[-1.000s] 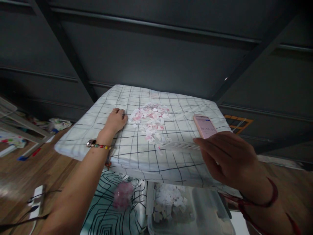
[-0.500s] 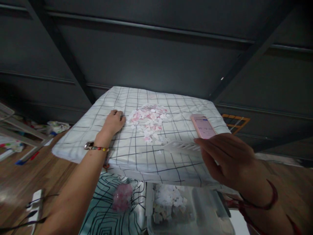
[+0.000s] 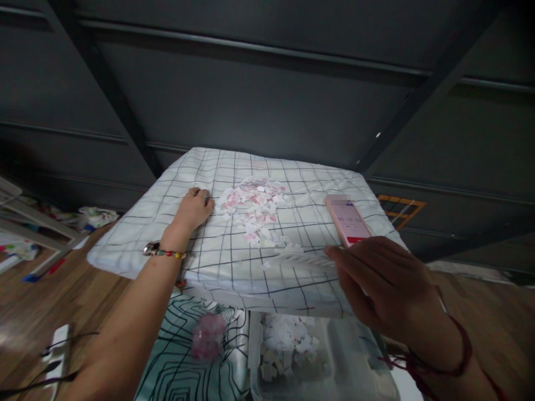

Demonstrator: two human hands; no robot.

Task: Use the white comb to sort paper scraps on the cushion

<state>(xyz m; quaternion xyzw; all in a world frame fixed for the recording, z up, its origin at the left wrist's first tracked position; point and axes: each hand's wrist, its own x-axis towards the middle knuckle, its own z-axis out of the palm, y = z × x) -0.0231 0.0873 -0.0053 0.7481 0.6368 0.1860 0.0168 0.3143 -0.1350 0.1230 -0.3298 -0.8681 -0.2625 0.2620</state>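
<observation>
My left hand [image 3: 194,208] rests on the white checked cloth [image 3: 225,273], left of a heap of small white and pink paper scraps [image 3: 261,195]. Its fingers are loosely bent and nothing shows in them. Held at its right end by my right hand [image 3: 380,281], a thin white slotted plastic piece [image 3: 303,258] is blurred by motion. Its left end is low over the cloth, close to the loose scraps at the near side of the heap. Past that hand lies a pink phone [image 3: 349,220] with a timer on its screen, its lower end partly covered.
Below the near edge stands a clear plastic bin [image 3: 355,362] containing paper scraps. To its left, a pink bundle [image 3: 209,337] lies on teal patterned fabric [image 3: 167,367]. A power strip [image 3: 58,356] with cords is on the wooden floor. A dark panelled wall [image 3: 259,100] rises behind.
My right hand has moved slightly left and down with the slotted piece. A few scraps near its tip have shifted, one toward the near edge. My left hand stays put.
</observation>
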